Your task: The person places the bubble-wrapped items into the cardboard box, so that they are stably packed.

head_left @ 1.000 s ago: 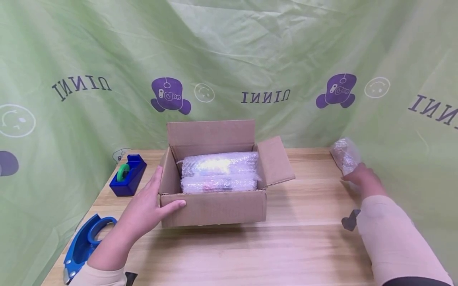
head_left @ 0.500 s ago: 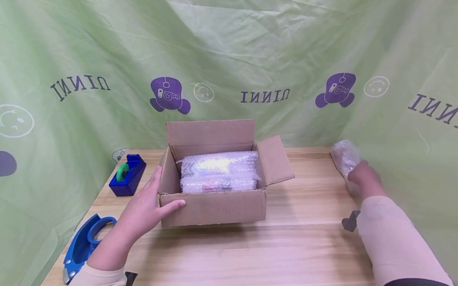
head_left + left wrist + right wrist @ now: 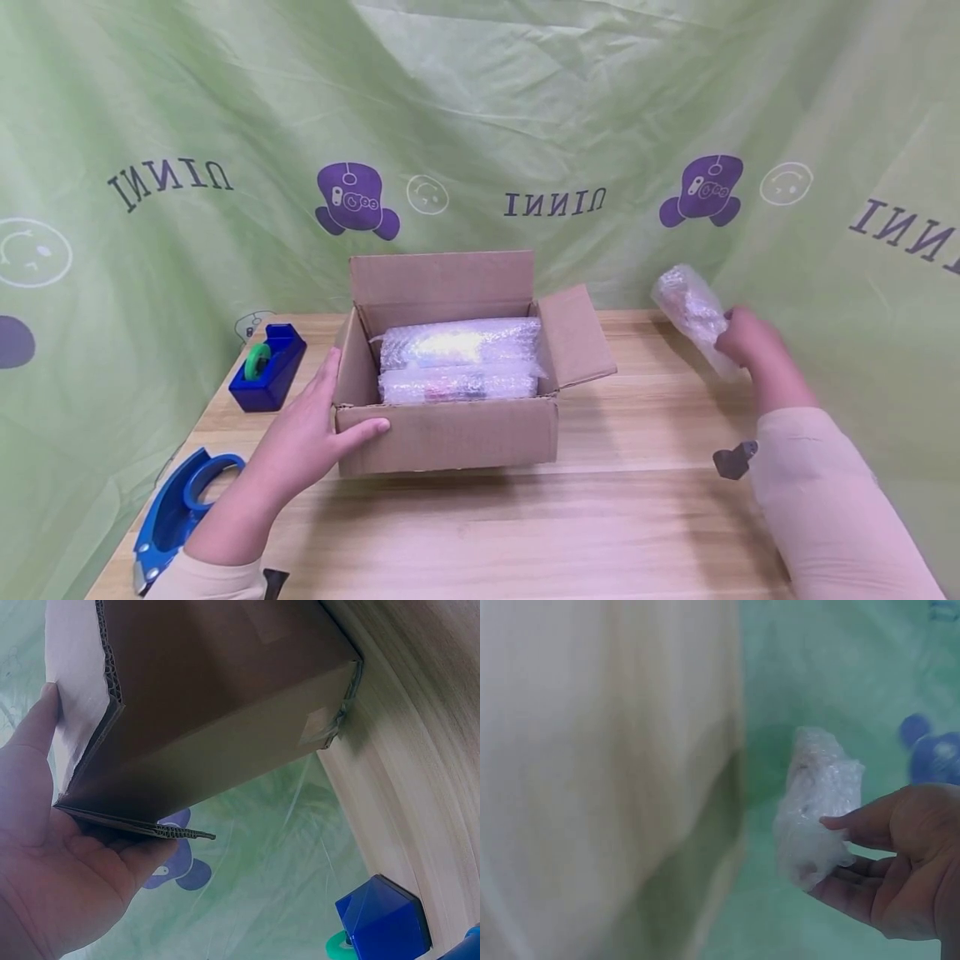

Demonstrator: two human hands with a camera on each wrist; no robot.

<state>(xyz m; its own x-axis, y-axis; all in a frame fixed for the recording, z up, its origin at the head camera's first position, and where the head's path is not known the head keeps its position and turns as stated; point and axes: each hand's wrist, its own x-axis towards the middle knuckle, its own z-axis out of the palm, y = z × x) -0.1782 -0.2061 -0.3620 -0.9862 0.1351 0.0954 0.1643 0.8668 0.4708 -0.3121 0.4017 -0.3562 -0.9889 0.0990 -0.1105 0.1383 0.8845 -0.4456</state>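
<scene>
An open cardboard box [image 3: 450,437] stands mid-table with two bubble-wrapped packages [image 3: 459,343] lying side by side inside. At its front left corner my left hand [image 3: 303,433] grips the box, thumb across the front face and fingers along the left side; the left wrist view shows that hand [image 3: 75,877] around the folded flaps. My right hand [image 3: 753,337] pinches a smaller bubble-wrapped item [image 3: 692,304] above the table's back right corner. In the right wrist view the wrapped item [image 3: 817,802] sits between thumb and fingers; the wrapping blurs what is inside.
A blue tape dispenser [image 3: 273,375] with a green roll stands left of the box. Nearer the front left lies a blue hand-held tape cutter [image 3: 168,508]. The box's right flap [image 3: 577,337] sticks outward. A green curtain [image 3: 480,125] hangs behind the table.
My right hand has raised the small wrapped item off the table and brought it slightly left. The left hand and the box have stayed in place.
</scene>
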